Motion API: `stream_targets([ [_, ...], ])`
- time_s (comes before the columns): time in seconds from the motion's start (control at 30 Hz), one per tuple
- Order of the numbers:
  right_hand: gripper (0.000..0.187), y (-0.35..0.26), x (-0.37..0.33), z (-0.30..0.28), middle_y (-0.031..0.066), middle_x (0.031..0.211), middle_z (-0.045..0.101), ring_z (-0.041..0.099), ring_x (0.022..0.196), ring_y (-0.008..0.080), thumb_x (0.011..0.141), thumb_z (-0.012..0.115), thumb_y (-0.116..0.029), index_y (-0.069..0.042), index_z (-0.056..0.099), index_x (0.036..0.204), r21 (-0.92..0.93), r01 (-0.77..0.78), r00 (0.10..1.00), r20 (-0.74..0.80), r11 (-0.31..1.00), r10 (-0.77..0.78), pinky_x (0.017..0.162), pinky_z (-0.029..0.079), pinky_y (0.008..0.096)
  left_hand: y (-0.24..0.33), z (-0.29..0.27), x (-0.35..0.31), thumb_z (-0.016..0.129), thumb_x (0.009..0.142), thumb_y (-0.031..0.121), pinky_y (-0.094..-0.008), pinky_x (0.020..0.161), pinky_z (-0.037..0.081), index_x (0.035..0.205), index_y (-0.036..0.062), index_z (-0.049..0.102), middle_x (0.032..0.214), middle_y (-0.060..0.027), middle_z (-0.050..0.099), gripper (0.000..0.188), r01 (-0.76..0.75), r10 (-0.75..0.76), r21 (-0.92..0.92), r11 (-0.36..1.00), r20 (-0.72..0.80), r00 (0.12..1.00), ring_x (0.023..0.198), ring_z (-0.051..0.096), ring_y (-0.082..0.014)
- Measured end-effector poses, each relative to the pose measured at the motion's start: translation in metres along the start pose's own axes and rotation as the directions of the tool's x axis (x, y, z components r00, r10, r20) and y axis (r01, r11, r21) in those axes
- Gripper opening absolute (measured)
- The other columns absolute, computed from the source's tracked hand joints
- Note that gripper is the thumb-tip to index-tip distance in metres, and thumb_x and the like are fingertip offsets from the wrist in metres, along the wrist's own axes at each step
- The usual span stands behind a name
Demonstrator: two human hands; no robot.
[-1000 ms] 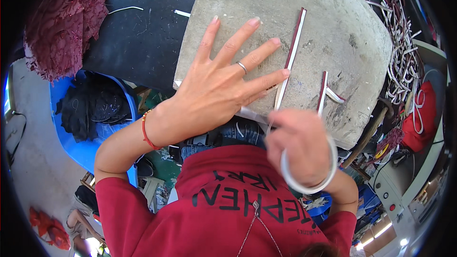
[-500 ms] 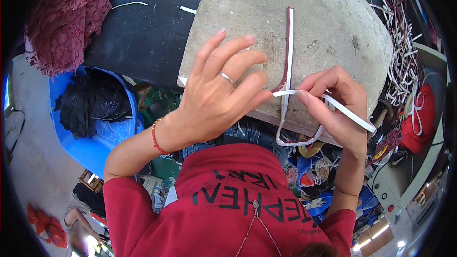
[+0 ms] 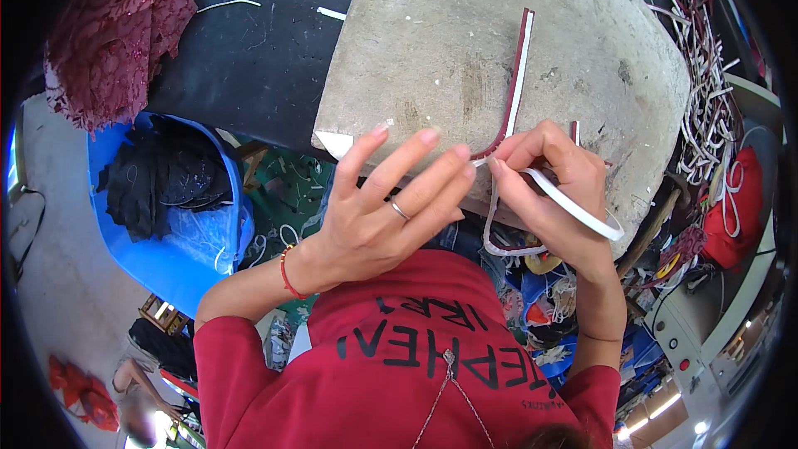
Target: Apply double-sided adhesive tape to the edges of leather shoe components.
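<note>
A long burgundy strap (image 3: 509, 108) edged with narrow white tape lies on the grey stone slab, bending at its near end. My right hand (image 3: 559, 191) pinches a white tape (image 3: 573, 212) between thumb and fingers over this bend, and the rest loops beside the hand. My left hand (image 3: 395, 204) has its fingers stretched and spread, the index fingertip beside the tape's short end at the strap's curve; whether it touches is hard to see. Another white-edged part of the strap hangs in a loop below the slab's front edge. My right fingers cover part of the bend.
The stone slab (image 3: 416, 41) rests at a black table (image 3: 249, 50). Burgundy lace fabric (image 3: 120, 41) lies far left, above a blue tub (image 3: 150, 258) holding black cloth. Many white-edged strips (image 3: 698, 108) hang at the right, near a red bundle (image 3: 733, 212).
My left hand has come nearer and lower, its fingers still spread. My right hand has slid left along the strap's bend with the tape. The strap's far end has swung right.
</note>
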State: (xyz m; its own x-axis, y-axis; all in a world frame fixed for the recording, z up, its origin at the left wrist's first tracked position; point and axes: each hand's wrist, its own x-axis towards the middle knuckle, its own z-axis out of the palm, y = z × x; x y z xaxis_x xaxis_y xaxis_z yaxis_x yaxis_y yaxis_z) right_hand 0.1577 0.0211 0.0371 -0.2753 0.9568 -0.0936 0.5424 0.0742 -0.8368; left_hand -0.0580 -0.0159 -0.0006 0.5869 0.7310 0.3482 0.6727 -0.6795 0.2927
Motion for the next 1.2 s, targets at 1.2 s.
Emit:
stream_targets([
  [1.2, 0.011, -0.004, -0.002, 0.014, 0.0045, 0.065, 0.061, 0.060, 0.057, 0.0122, 0.079, 0.068, 0.000, -0.003, 0.057, 0.080, 0.100, -0.081, 0.996, -0.038, 0.992, 0.085, 0.054, 0.046, 0.0264, 0.011, 0.001, -0.021, 0.074, 0.081, 0.027, -0.0561, 0.110, 0.023, 0.130, 0.0092, 0.051, 0.136, -0.0092, 0.057, 0.057, 0.156, -0.150, -0.063, 0.986, 0.093, 0.984, 0.135, 0.043, -0.0314],
])
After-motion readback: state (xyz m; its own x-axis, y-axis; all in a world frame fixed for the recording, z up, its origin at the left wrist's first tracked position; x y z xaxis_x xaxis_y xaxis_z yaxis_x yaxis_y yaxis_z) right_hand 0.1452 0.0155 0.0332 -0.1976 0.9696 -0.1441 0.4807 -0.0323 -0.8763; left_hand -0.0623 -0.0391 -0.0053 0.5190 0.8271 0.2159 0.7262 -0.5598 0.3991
